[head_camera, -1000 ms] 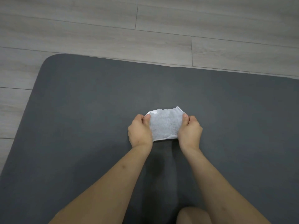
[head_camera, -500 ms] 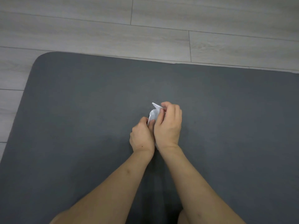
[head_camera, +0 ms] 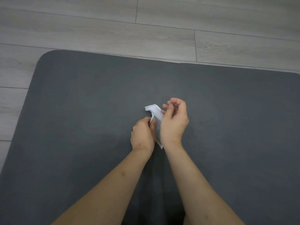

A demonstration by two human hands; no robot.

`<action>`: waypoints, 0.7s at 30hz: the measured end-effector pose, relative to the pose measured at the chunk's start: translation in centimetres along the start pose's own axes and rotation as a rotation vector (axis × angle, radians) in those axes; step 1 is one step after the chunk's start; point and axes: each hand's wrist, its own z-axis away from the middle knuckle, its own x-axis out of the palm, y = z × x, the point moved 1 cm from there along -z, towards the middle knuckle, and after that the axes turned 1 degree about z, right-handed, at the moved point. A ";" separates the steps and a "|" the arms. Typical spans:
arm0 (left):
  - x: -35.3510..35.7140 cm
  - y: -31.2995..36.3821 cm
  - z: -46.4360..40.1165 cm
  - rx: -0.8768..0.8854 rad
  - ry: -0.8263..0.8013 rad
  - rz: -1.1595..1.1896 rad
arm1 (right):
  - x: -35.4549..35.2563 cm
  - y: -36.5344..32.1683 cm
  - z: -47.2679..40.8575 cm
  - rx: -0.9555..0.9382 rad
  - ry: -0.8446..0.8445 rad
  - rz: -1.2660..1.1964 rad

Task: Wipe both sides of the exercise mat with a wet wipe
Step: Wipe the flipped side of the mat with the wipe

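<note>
Both hands over dark grey exercise mat (head_camera: pixel 81 127), which lies flat on wood-plank floor (head_camera: pixel 97 30). Left hand (head_camera: pixel 142 135) pinches white wet wipe (head_camera: pixel 156 112); right hand (head_camera: pixel 174 125) beside it, fingers loosely curled, grip apparently released.

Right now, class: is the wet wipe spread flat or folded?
Folded: the wet wipe stands doubled and narrow between the left hand and right hand.

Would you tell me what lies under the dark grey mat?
The exercise mat lies flat on grey wood-look floor, seen past its far and left edges. Its underside is covered.
</note>
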 end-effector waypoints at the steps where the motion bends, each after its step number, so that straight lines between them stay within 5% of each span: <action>1: -0.1 0.0 -0.1 -0.006 -0.010 0.010 | 0.0 0.0 -0.2 0.031 0.042 -0.032; 5: -0.4 -0.1 -0.6 -0.024 -0.035 0.041 | -2.1 1.1 -1.4 0.143 0.195 0.031; 14: -1.0 -0.1 -0.7 -0.017 -0.026 0.036 | -3.5 3.1 -1.2 0.148 -0.248 0.291; 21: -1.0 0.2 -0.8 -0.027 0.030 0.067 | -6.3 4.3 -2.4 0.118 -0.136 0.503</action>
